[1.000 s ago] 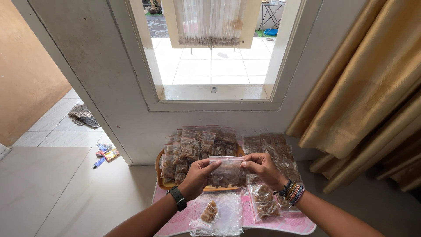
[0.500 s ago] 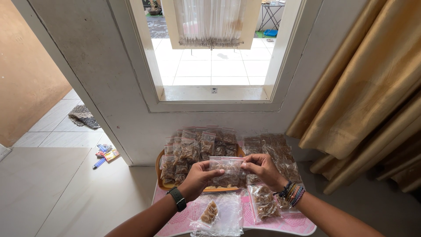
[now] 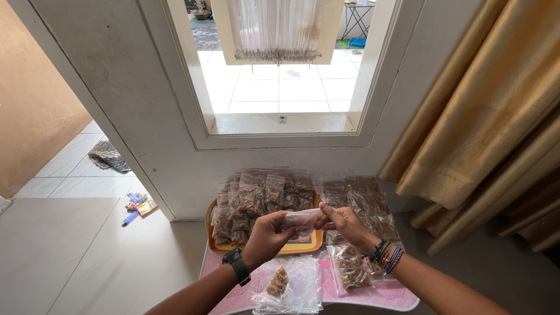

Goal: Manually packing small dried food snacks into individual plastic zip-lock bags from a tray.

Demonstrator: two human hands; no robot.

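My left hand [image 3: 265,238] and my right hand [image 3: 345,223] together hold a small clear plastic zip bag [image 3: 301,221] by its top edge, above a small pink table [image 3: 373,294]. The left wrist wears a black watch, the right wrist several coloured bracelets. Under the bag sits an orange tray [image 3: 303,248] stacked with filled bags of brown snack pieces [image 3: 256,201]. More filled bags [image 3: 361,201] lie to the right of the tray. A loose pile of clear bags with a few brown pieces [image 3: 286,286] lies at the table's front.
A white wall with a low window opening [image 3: 280,70] stands behind the table. Gold curtains [image 3: 490,116] hang at the right. On the floor to the left lie small coloured items [image 3: 137,207] and a grey mat [image 3: 108,156].
The two hands have drawn slightly closer along the top edge of the bag; otherwise the scene is the same.
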